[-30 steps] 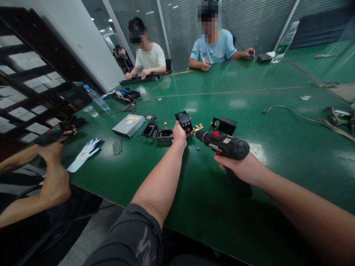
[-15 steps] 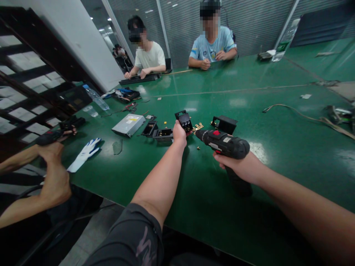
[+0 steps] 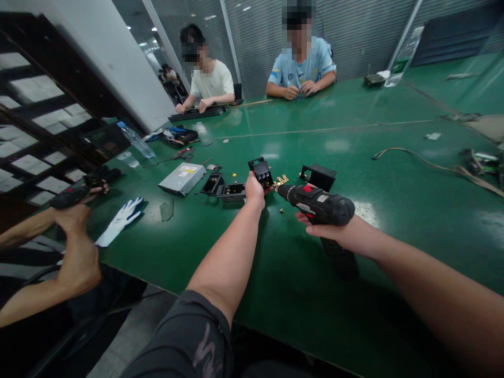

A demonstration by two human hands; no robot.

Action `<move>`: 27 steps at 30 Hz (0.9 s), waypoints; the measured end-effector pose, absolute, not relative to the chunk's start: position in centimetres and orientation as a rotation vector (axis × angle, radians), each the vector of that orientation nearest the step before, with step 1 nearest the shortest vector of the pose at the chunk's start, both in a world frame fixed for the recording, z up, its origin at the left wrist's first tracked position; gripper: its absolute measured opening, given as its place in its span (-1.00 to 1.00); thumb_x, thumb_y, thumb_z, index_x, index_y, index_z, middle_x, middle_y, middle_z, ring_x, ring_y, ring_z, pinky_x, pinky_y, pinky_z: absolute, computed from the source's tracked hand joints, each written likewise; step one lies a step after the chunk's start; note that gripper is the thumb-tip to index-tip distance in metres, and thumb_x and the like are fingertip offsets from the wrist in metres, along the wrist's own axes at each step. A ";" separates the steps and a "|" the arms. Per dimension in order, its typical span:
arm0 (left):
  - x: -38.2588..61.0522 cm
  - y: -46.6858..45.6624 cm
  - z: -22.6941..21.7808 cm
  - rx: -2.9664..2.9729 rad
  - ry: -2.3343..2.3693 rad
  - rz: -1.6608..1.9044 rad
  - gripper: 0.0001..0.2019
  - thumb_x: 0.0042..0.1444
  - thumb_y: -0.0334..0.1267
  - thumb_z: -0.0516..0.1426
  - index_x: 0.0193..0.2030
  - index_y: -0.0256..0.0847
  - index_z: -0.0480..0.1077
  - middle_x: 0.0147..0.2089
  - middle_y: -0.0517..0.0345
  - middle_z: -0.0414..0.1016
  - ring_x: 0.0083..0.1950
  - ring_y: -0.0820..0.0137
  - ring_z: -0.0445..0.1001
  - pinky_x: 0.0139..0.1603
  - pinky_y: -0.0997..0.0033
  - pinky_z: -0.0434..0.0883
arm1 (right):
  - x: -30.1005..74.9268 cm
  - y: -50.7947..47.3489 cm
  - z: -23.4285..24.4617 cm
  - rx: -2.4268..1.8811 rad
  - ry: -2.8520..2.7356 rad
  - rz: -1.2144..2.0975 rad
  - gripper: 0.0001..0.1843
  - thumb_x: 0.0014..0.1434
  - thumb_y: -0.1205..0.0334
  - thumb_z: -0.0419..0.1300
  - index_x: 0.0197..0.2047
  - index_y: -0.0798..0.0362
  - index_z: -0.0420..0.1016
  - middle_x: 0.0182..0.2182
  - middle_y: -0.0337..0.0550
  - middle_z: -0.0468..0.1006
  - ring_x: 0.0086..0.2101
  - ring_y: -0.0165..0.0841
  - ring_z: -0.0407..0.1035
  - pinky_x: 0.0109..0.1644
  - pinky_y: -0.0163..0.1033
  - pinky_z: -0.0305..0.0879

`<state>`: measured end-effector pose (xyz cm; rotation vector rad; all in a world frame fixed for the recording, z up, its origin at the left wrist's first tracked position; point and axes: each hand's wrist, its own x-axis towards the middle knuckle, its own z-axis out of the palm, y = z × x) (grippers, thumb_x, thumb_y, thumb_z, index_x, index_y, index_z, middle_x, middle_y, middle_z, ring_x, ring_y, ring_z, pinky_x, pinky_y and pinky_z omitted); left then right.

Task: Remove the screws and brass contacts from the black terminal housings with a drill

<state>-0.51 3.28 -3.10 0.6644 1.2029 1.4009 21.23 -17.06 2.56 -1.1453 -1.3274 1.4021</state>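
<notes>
Head cam: my left grip (image 3: 255, 191) pinches a black plastic terminal housing (image 3: 261, 173) w/ brass contacts, held at its lower end, over the middle of the green counter (image 3: 303, 310). My right grip (image 3: 334, 233) is curled under a black cordless drill (image 3: 318, 206) w/ red button, nose pointing left, just beside the housing. Small brass plates (image 3: 281, 181) lie on the counter right by the drill nose; one tiny brass screw (image 3: 281, 210) sits just below them.

Left of my left grip: two open black plastic housing parts (image 3: 232, 192) and a silver optical drive w/ yellow label (image 3: 182, 178). Right of the housing: a black bracket-shaped plastic piece (image 3: 318, 177). Nr the counter's left edge: a white-and-blue work glove (image 3: 120, 223), beside a co-worker's hands (image 3: 76, 236) on another black drill (image 3: 71, 198). Far edge: two co-workers (image 3: 301, 68), hands on the counter. Right side: a long tan cable (image 3: 433, 170).
</notes>
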 end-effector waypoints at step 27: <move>-0.5 3.5 -3.5 0.712 1.211 1.414 -0.47 0.64 0.17 -0.06 0.06 -0.15 0.59 -0.10 -0.08 0.70 -0.19 0.25 0.66 -0.30 0.35 0.56 | 21.2 -17.6 5.4 -1.181 -1.565 1.394 -0.75 0.19 0.00 0.47 -0.23 -0.07 0.57 -0.55 -0.27 0.60 -0.49 -0.23 0.54 -0.26 -0.06 0.48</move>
